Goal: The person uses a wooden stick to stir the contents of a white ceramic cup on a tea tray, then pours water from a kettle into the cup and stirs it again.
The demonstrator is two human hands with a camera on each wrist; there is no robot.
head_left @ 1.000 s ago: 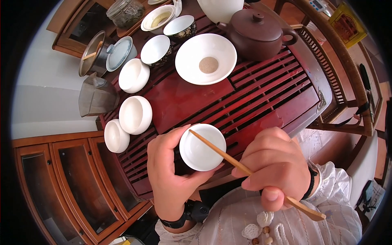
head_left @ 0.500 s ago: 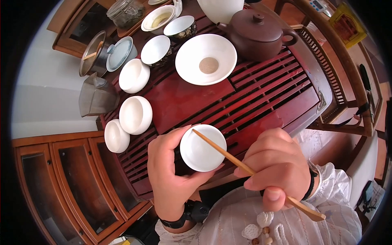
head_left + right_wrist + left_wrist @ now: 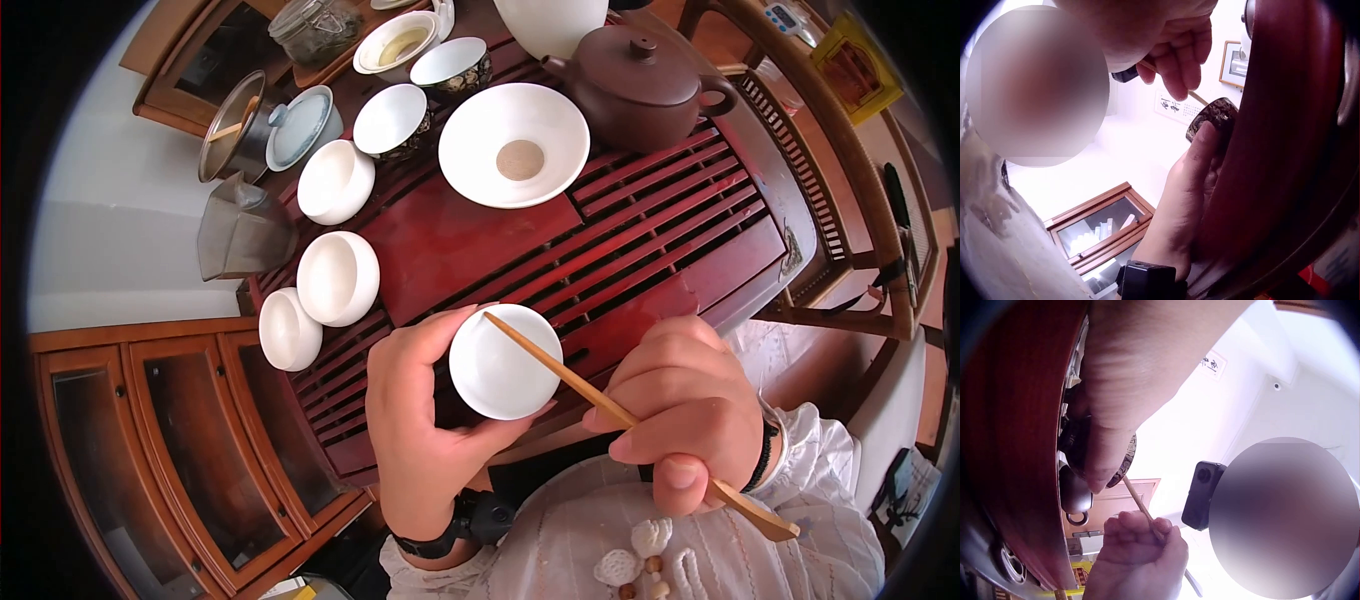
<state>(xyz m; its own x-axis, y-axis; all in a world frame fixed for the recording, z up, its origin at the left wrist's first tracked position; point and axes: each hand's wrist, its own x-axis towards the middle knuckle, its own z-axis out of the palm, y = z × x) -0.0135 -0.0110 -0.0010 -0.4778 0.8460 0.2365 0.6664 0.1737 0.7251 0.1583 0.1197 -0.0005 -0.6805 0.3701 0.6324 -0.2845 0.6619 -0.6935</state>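
My left hand (image 3: 425, 420) grips a small teacup (image 3: 505, 375) with thumb and fingers round its sides. The cup is white inside; its outer wall (image 3: 1205, 119) is dark and patterned in the right wrist view. My right hand (image 3: 690, 415) pinches a slender wooden stick (image 3: 572, 378), its fingers curled over the shaft. The stick's broad flat end sticks out below that hand, while its thin tip crosses the cup's mouth to near the far rim. In front of both hands is a slatted red-brown tea tray (image 3: 450, 245). A wide white bowl (image 3: 465, 165) with brownish stuff at its bottom sits on it.
A brown teapot (image 3: 635, 90) stands right of the bowl. Along the left side are white cups (image 3: 338, 280), dark-patterned cups (image 3: 392, 118), a lidded bowl (image 3: 300, 130) and a glass pitcher (image 3: 240, 235). A wicker chair (image 3: 865, 190) stands at the right, a wooden cabinet (image 3: 180, 450) at the left.
The stick's tip has shifted slightly right along the cup's far rim. The whole head view has slid a little, and both hands keep their hold.
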